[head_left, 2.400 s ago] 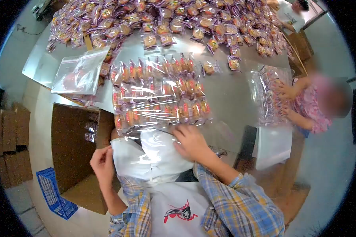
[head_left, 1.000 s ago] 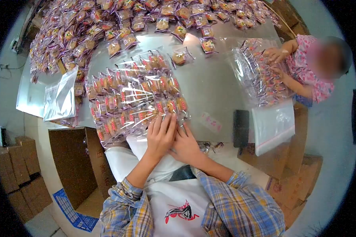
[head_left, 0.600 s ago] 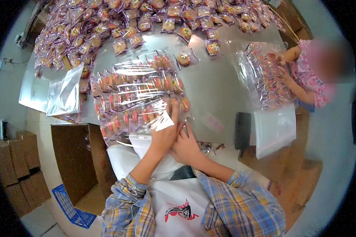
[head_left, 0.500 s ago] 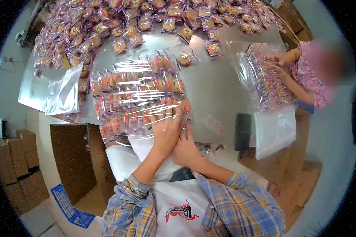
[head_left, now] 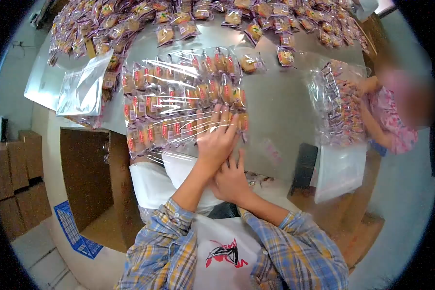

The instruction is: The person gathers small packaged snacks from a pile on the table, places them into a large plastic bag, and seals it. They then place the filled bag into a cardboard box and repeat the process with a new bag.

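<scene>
While the right hand (head_left: pixel 231 181) is resting nearest, its hold impossible to tell, the left hand (head_left: pixel 217 140) is lying splayed, ungripping, on the clear bag (head_left: pixel 173 118) holding 3 rows of wrapped cakes (head_left: pixel 165 130) on the metal table (head_left: pixel 275 104).

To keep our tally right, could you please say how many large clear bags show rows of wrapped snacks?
2: the nearer bag at the left hand, the other bag by the co-worker's hands; more may be hidden.
</scene>
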`<control>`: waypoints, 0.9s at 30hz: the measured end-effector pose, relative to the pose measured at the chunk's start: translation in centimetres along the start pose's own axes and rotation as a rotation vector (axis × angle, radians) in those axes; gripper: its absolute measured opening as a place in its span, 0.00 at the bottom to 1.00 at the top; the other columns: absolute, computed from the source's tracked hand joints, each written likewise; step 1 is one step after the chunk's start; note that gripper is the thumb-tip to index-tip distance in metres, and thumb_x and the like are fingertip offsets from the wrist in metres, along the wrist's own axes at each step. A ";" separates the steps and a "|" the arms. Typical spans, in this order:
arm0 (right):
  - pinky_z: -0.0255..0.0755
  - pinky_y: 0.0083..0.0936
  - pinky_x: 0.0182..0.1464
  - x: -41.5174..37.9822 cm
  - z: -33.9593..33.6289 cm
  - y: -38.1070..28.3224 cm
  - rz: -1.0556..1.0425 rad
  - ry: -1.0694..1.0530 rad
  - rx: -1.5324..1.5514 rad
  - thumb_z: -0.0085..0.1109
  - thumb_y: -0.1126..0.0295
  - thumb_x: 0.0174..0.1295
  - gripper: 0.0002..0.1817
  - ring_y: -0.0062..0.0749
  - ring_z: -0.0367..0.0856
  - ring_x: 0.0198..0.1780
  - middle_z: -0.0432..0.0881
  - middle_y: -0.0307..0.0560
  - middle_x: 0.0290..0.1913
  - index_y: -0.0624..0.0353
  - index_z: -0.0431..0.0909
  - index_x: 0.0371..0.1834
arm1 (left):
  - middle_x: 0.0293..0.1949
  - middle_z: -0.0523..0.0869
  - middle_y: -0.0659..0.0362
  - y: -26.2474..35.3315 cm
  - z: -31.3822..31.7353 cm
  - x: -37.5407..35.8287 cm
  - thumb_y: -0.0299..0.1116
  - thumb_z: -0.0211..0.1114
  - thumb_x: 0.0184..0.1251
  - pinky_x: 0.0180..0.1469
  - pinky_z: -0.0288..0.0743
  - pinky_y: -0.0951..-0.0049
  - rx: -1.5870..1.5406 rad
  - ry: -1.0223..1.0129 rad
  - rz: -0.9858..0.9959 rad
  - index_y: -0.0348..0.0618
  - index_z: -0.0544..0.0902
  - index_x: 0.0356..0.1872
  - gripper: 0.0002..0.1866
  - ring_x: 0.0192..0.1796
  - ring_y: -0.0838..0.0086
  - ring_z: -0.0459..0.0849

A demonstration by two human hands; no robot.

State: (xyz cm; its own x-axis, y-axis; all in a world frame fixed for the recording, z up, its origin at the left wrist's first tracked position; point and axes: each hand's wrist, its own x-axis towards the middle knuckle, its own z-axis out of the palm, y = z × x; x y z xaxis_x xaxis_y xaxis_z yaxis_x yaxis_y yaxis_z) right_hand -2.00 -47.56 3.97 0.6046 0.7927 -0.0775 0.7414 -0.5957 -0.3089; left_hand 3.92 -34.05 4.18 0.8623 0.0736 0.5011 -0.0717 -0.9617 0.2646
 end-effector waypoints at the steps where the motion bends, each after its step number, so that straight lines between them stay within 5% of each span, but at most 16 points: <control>1: 0.38 0.84 0.74 0.1 -0.1 0.1 0.000 -0.008 -0.009 0.58 0.48 0.64 0.38 0.75 0.55 0.79 0.68 0.65 0.75 0.56 0.73 0.75 | 0.61 0.87 0.51 0.0 0.1 0.2 0.45 0.76 0.53 0.76 0.57 0.29 -0.003 0.010 0.001 0.53 0.88 0.57 0.27 0.71 0.57 0.80; 8: 0.33 0.86 0.74 0.1 0.1 0.1 0.014 -0.029 0.029 0.58 0.45 0.64 0.42 0.75 0.50 0.81 0.60 0.66 0.80 0.55 0.67 0.79 | 0.70 0.80 0.47 0.9 1.0 0.1 0.45 0.75 0.59 0.78 0.51 0.31 0.063 0.003 -0.060 0.49 0.80 0.68 0.34 0.76 0.52 0.73; 11: 0.33 0.84 0.75 0.5 0.3 0.3 0.019 0.040 0.051 0.58 0.44 0.64 0.45 0.74 0.49 0.82 0.57 0.67 0.82 0.54 0.61 0.82 | 0.70 0.79 0.47 2.3 -1.0 0.2 0.42 0.70 0.63 0.76 0.57 0.30 0.035 -0.102 -0.089 0.41 0.80 0.67 0.31 0.76 0.54 0.73; 15: 0.38 0.80 0.76 0.2 -0.8 0.0 0.032 -0.022 -0.011 0.60 0.45 0.64 0.45 0.71 0.53 0.81 0.60 0.68 0.80 0.54 0.61 0.82 | 0.75 0.74 0.48 0.6 -3.5 -2.2 0.38 0.64 0.65 0.76 0.56 0.35 -0.044 -0.179 0.054 0.36 0.76 0.71 0.33 0.80 0.57 0.67; 21: 0.57 0.68 0.70 1.0 -2.7 0.2 0.021 0.061 -0.114 0.68 0.49 0.57 0.40 0.54 0.67 0.75 0.73 0.56 0.70 0.53 0.73 0.73 | 0.70 0.80 0.57 -3.6 -8.2 -5.9 0.37 0.63 0.68 0.77 0.55 0.37 0.109 -0.149 0.029 0.56 0.82 0.67 0.25 0.71 0.62 0.77; 22: 0.60 0.60 0.68 1.2 -3.5 0.5 0.016 0.053 -0.130 0.68 0.49 0.58 0.39 0.48 0.69 0.74 0.75 0.52 0.70 0.51 0.73 0.73 | 0.69 0.81 0.57 -4.9 -8.5 -6.3 0.38 0.66 0.68 0.77 0.55 0.37 0.104 -0.131 -0.047 0.56 0.82 0.67 0.25 0.69 0.62 0.78; 27: 0.59 0.55 0.68 1.4 -4.2 0.5 0.047 0.061 -0.008 0.67 0.48 0.60 0.36 0.46 0.70 0.71 0.77 0.49 0.66 0.47 0.74 0.72 | 0.65 0.83 0.55 -7.7 -9.3 -6.1 0.45 0.75 0.62 0.78 0.52 0.39 0.102 -0.070 -0.161 0.56 0.81 0.69 0.32 0.69 0.61 0.78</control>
State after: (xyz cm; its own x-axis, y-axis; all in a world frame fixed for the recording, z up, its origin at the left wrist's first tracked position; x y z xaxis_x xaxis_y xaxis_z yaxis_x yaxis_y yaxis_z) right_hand 0.42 -47.27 7.70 0.6551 0.7548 -0.0339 0.7142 -0.6332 -0.2983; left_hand -5.44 -24.66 6.77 0.8913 0.2136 0.3999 0.1181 -0.9610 0.2499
